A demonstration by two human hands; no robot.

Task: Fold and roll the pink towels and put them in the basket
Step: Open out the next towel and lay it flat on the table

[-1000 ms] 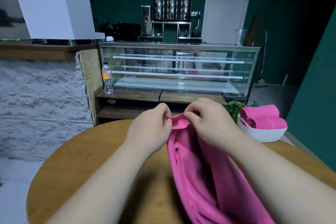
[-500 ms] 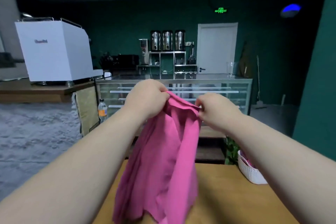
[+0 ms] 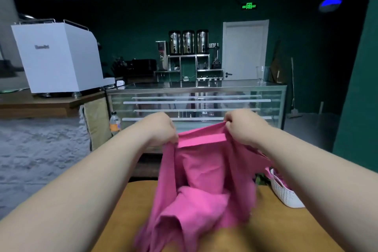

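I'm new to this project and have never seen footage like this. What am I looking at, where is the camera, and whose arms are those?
No robot here: a person works with bare hands, and the single camera sits on that person's head, looking forward and down. So the two arms coming in from below are the wearer's own. The left hand and the right hand each pinch the top edge of a pink towel, holding it up so it hangs towards the wooden table. On the table at the right stands a white basket with something pink inside, partly hidden by the arm. Behind are a glass display case and a white appliance on a counter.
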